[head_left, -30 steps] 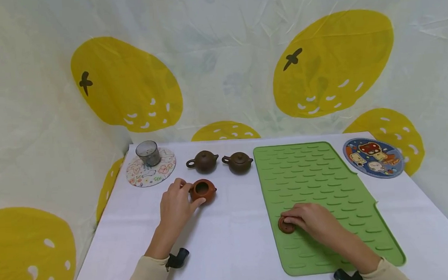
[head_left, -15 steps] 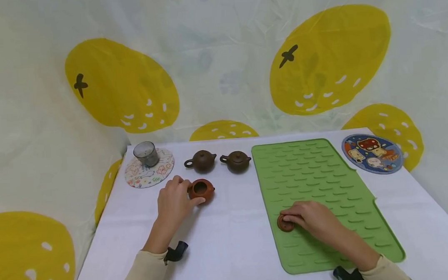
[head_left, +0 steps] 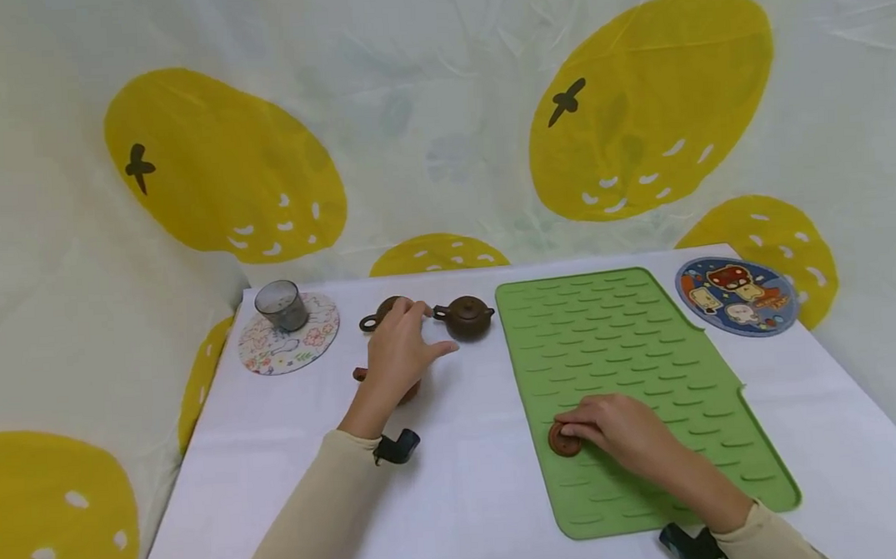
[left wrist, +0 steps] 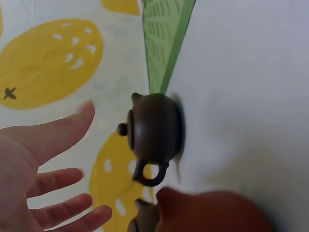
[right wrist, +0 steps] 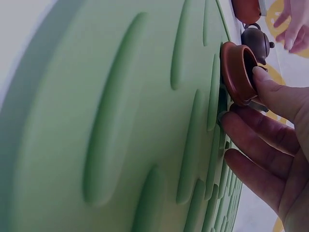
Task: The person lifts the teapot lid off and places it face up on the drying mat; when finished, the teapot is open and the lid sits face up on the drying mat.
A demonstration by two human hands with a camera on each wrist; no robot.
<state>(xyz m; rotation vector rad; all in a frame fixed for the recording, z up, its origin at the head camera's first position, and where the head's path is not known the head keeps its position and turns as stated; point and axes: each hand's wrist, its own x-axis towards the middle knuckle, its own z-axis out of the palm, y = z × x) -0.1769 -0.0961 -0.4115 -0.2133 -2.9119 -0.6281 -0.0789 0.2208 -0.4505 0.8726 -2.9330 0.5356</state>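
Observation:
My left hand (head_left: 397, 348) hovers with fingers and thumb spread, holding nothing. Below it, partly hidden, sits a reddish-brown clay teapot (head_left: 411, 393), which shows large and close in the left wrist view. Just beyond the fingers are two dark brown teapots: the left one (head_left: 384, 307) is mostly covered by the hand, while the right one (left wrist: 154, 128) stands lidded beside the thumb. On the green mat (head_left: 593, 323), my right hand (head_left: 623, 430) pinches a small round reddish-brown teapot lid (right wrist: 239, 72) between thumb and fingers, its hollow ring visible in the right wrist view.
A smoky clear cup (head_left: 281, 307) stands on a round floral mat (head_left: 289, 350) at the back left. At the back right lies a dark blue cartoon-print round mat (head_left: 738, 296). A white sheet with yellow fruit prints (head_left: 443, 171) hangs behind the table.
My left hand has let go of the reddish-brown teapot and moved forward and right, over it towards the dark teapots. The right hand keeps the lid in the same place on the mat.

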